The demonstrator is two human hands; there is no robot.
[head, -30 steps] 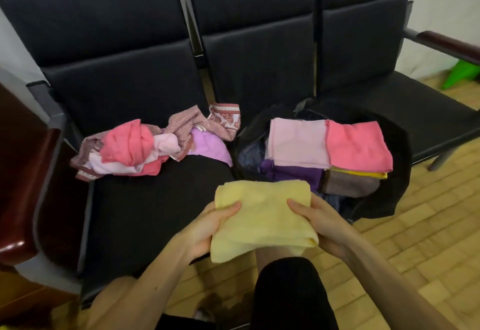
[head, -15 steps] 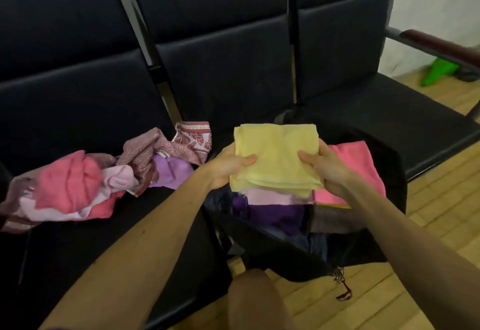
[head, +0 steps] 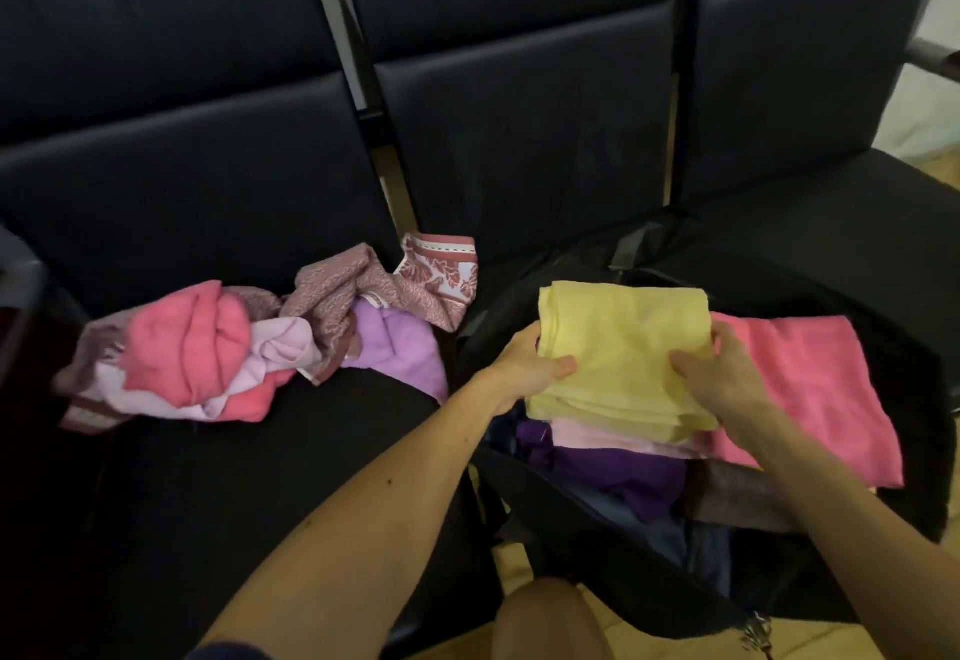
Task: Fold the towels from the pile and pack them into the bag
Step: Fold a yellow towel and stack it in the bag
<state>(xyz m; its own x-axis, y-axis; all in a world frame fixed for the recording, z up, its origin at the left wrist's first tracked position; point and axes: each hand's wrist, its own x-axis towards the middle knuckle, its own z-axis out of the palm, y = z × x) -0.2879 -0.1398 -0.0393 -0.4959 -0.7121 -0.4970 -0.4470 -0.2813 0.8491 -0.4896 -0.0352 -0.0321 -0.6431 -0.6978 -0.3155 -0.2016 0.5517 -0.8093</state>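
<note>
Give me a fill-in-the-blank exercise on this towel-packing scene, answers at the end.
1. The left hand and right hand grip a folded towel coloured ____.
2. The flat towel right of it in the bag is ____.
3. The unfolded pile lies on the seat to the bag's ____.
Missing words: yellow; pink; left.

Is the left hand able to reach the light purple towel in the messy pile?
Probably yes, once freed: the left hand now grips the yellow towel over the bag, but the light purple towel lies close beside it with nothing between.
</note>
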